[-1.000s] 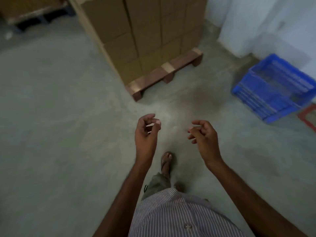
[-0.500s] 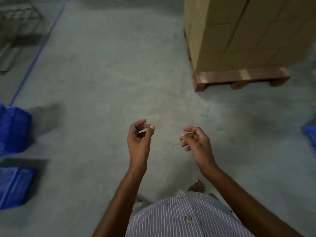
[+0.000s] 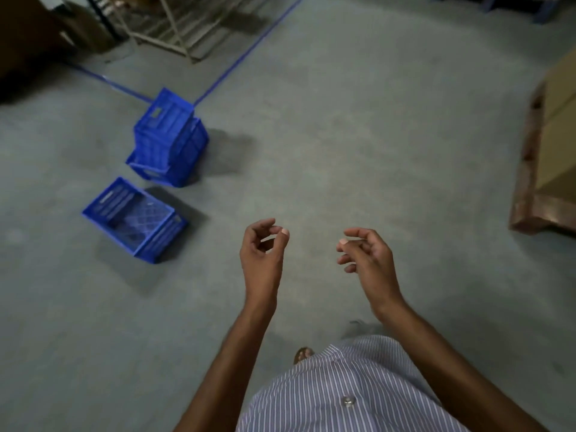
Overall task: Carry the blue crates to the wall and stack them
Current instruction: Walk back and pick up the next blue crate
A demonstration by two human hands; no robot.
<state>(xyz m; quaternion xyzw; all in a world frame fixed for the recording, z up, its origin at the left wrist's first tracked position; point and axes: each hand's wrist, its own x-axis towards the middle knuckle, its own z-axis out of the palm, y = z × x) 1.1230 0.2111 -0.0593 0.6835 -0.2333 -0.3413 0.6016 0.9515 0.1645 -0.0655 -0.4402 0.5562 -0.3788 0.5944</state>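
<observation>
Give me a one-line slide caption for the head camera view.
Empty-handed, left hand and right hand half curled, the person faces a single blue crate and a crate pile on the floor.

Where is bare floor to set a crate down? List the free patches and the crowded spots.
Free: the wide concrete floor between the stacked crates and the pallet of cartons, and the stretch ahead of the empty left hand and right hand. Crowded: far left, around the single open crate, the stack and the metal rack.
</observation>
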